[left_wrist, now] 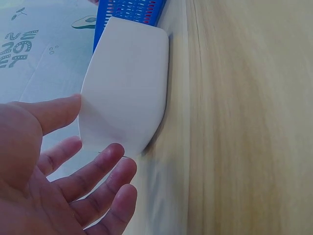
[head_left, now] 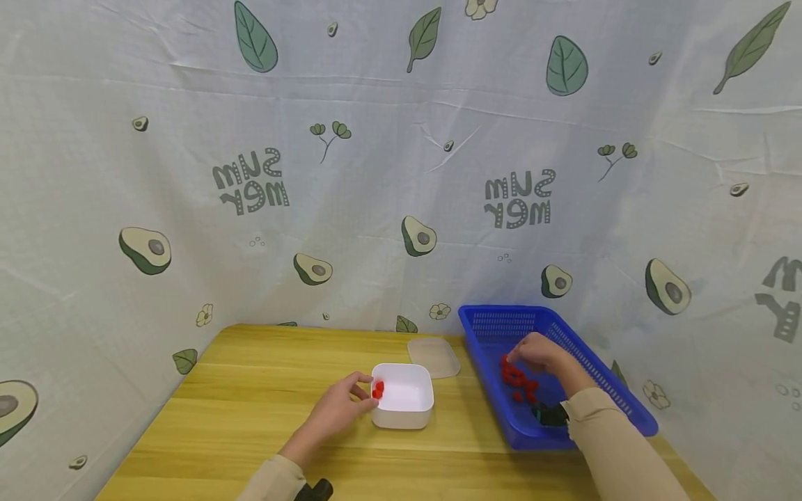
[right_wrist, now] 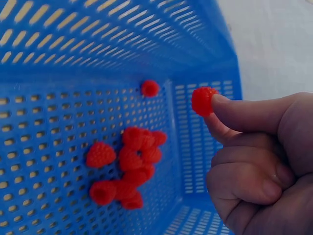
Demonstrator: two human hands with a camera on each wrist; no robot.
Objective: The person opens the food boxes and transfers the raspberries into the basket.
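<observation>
Between thumb and index finger, my right hand (right_wrist: pixel 264 161) pinches one red raspberry (right_wrist: pixel 203 101) above a blue plastic basket (head_left: pixel 514 440); the other fingers are curled in. More raspberries (right_wrist: pixel 132 156) lie on the basket floor, most of them clustered together. A white square box (head_left: pixel 404 419) stands on the table, and a couple of red raspberries (head_left: pixel 378 390) show inside near its left wall. My left hand (head_left: pixel 341 409) is at the left side of this box, thumb touching its rim, fingers spread and loosely bent beside the wall. From the left wrist, the box's inside is hidden.
A translucent flat lid (head_left: pixel 434 357) lies behind the box, near the basket. The wooden table (head_left: pixel 263 390) ends at a patterned cloth (head_left: pixel 351 209) at the back. The basket's high slotted walls surround the right hand's area. A dark object (head_left: pixel 551 415) is by the right sleeve.
</observation>
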